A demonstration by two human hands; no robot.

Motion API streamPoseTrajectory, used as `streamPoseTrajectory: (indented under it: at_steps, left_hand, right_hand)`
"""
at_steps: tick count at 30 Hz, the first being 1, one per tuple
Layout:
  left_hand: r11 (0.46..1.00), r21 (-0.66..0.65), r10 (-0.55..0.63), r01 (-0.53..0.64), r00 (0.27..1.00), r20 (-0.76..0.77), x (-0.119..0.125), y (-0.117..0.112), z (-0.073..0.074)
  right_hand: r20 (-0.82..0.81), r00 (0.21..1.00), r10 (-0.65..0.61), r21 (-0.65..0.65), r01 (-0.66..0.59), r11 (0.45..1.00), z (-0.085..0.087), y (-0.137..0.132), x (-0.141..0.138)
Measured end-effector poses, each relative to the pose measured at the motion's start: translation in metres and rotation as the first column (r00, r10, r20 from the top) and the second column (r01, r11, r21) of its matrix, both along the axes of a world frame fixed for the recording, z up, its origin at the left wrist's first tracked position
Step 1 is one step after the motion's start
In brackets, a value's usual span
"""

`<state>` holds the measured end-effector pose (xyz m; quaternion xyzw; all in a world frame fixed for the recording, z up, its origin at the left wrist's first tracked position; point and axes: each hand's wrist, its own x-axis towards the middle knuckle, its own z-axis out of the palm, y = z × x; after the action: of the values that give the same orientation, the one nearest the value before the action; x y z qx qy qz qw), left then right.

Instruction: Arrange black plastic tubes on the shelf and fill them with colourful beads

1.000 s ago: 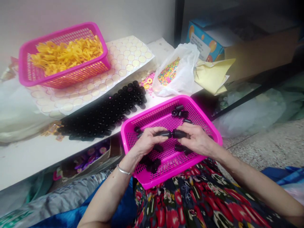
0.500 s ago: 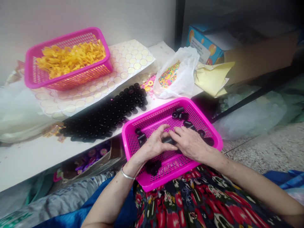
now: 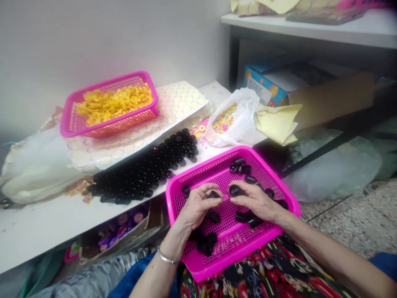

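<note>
A pink plastic basket (image 3: 204, 271) rests on my lap, with several short black plastic tubes (image 3: 213, 216) scattered in it. Over its middle, my left hand (image 3: 200, 203) is closed, a dark tube (image 3: 213, 194) showing between thumb and fingers. My right hand (image 3: 256, 200) pinches another black tube (image 3: 235, 190), its round end turned toward the left hand. The two hands are a short gap apart. More black tubes (image 3: 145, 169) stand packed in rows on the white table (image 3: 31, 231), ahead and to the left.
A second pink basket (image 3: 66, 124) of yellow plastic pieces (image 3: 114, 103) sits on sheets of round stickers (image 3: 182, 99). Nearby lie a white bag (image 3: 248, 116) of coloured beads and yellow paper (image 3: 279, 120). Below the table's edge is a box of purple items (image 3: 119, 231). A shelf (image 3: 310, 31) stands at the right.
My hands were together over one black tube; now they are apart, each with a tube. The camera view has tilted up, so the table and basket appear lower.
</note>
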<state>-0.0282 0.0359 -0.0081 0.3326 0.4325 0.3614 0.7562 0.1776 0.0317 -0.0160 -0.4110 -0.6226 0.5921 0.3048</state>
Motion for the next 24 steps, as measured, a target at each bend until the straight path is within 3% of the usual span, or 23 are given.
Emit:
streamPoseTrajectory:
  at_steps: [5,10,15,19,24]
  left_hand:
    - [0.987,0.038,0.16,-0.159,0.986,-0.038,-0.011,-0.005,0.005]
    - [0.948,0.146,0.301,-0.282,0.944,-0.137,-0.017,-0.01,0.002]
    - [0.918,0.231,0.37,-0.322,0.905,-0.208,-0.021,-0.014,-0.001]
    - [0.919,0.22,0.371,-0.328,0.907,-0.197,-0.027,-0.015,0.0]
    - [0.917,0.19,0.377,-0.35,0.916,-0.137,-0.034,-0.016,-0.003]
  right_hand:
    - [-0.101,0.993,-0.06,-0.002,0.06,0.998,0.001,0.022,-0.015]
    - [-0.072,0.99,-0.118,0.204,0.13,0.97,0.007,0.079,-0.044]
    - [0.292,0.952,-0.096,0.45,-0.048,0.892,0.007,0.141,-0.071]
    - [0.444,0.894,-0.063,0.445,-0.16,0.881,0.0,0.168,-0.086]
    - [0.514,0.855,-0.065,0.436,-0.195,0.878,-0.004,0.179,-0.097]
